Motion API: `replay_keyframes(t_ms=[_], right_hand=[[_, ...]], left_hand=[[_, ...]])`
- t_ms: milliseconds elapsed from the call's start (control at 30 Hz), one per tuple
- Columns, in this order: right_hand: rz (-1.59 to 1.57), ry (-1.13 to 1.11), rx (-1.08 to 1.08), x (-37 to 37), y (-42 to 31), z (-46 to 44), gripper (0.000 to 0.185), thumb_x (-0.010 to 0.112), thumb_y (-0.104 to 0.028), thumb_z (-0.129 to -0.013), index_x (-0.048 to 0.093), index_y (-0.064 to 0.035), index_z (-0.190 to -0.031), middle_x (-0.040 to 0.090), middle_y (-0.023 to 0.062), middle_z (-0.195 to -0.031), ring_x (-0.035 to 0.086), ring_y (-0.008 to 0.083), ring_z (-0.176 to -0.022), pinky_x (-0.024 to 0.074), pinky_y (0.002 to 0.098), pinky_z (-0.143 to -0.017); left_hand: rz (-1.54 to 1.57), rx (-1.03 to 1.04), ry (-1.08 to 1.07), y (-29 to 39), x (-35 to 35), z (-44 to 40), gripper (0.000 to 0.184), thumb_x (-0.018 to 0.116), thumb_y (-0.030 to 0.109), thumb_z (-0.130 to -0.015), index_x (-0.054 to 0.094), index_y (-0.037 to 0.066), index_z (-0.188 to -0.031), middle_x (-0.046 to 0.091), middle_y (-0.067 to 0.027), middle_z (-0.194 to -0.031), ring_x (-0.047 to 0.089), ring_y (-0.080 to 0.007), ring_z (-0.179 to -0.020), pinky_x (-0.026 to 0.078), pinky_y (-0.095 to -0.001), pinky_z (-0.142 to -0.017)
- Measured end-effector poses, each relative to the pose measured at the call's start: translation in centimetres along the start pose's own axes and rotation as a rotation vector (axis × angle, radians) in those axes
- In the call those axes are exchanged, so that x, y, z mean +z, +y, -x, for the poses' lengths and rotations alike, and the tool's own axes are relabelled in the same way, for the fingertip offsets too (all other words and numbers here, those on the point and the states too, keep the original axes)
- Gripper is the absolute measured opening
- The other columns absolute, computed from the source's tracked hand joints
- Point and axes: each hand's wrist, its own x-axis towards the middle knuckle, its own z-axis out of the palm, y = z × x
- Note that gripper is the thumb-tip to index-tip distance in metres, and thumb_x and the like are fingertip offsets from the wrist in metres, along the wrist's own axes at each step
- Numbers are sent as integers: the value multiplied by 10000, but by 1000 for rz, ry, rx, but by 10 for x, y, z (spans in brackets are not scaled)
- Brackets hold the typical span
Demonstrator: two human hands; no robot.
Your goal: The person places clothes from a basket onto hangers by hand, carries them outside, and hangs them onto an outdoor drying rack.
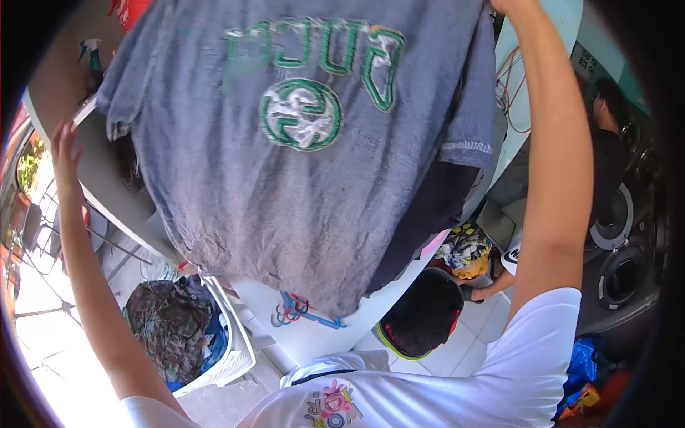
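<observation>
A blue-grey T-shirt (285, 171) with green-edged lettering and a round emblem hangs spread out in front of me, filling the upper middle of the view. My right hand (505, 6) is raised at the top edge beside the shirt's upper right part; its fingers are mostly cut off or hidden. Off to the left, my left hand (66, 146) is raised with its fingers apart, holding nothing and clear of the shirt. Below the shirt's hem, blue and red plastic hangers (307, 312) lie on a white table (267, 321).
A white basket (239, 342) of dark clothes stands lower left. Right of the table is a green-rimmed basket (407, 354) with dark cloth. Patterned clothes (467, 250) lie beyond it. Another person (606, 150) is near round-doored machines (621, 278) at right.
</observation>
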Motion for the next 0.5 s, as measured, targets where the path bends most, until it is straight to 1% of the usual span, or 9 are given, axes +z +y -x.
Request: replay_keyframes(t_ms=[67,100,133,200,233,267,333,400,500], right_hand=[[16,53,82,-23,61,-3,164,571,-189,-825,612,-33,-800,590,64,-711,553,149,-624,447,301,-579],[-54,59,177,-33,94,-1,136,539,-130,-797,614,-17,-817,620,113,-745,582,217,-654,459,331,-615],[54,50,101,-48,137,-2,280,596,-315,-827,584,-51,-917,585,11,-870,532,105,-828,415,247,-757],[43,160,226,-63,224,9,256,626,-313,-797,588,-73,-876,579,4,-835,522,96,-800,414,240,-732],[148,77,282,-74,266,22,292,640,-286,-775,621,-15,-882,621,40,-827,562,153,-799,416,307,-708],[379,115,275,-73,296,44,280,640,-291,-767,613,-21,-835,620,61,-783,568,190,-753,407,323,-670],[989,322,203,-66,393,83,441,558,-422,-811,536,-107,-1118,575,123,-1055,531,320,-986,411,416,-815],[1213,244,491,-26,399,129,547,480,-527,-820,433,-191,-1249,500,111,-1197,469,329,-1106,372,521,-865],[1286,341,436,-13,430,139,581,414,-596,-816,415,-235,-1271,485,97,-1226,454,311,-1135,357,570,-851]], left_hand=[[-32,-91,-46,-23,-1,37,493,447,390,-889,379,125,-1299,416,-76,-1310,393,-195,-1224,324,-388,-969],[-53,-145,-68,-32,-6,54,482,451,377,-890,378,134,-1300,418,-73,-1309,397,-193,-1221,326,-385,-965],[-38,-195,-82,-45,-14,68,479,452,369,-890,374,138,-1303,418,-65,-1311,402,-189,-1215,327,-377,-958],[-67,-282,-93,-60,-31,100,479,458,364,-887,370,147,-1305,424,-52,-1306,412,-182,-1202,332,-360,-939],[-112,-319,-93,-62,-40,117,482,464,366,-882,370,152,-1305,431,-47,-1299,417,-178,-1195,336,-350,-927],[-173,-368,-62,-56,-46,134,488,468,378,-875,375,156,-1300,439,-43,-1289,426,-173,-1181,337,-348,-917],[-281,-480,-30,-54,-68,167,505,477,403,-857,383,162,-1291,451,-42,-1273,435,-170,-1164,340,-352,-901],[-335,-542,-13,-72,-107,193,516,482,416,-845,388,165,-1286,455,-44,-1266,435,-171,-1160,342,-358,-895],[-367,-714,-1,-77,-149,230,535,500,419,-821,398,158,-1277,455,-48,-1265,431,-179,-1154,346,-371,-889]])
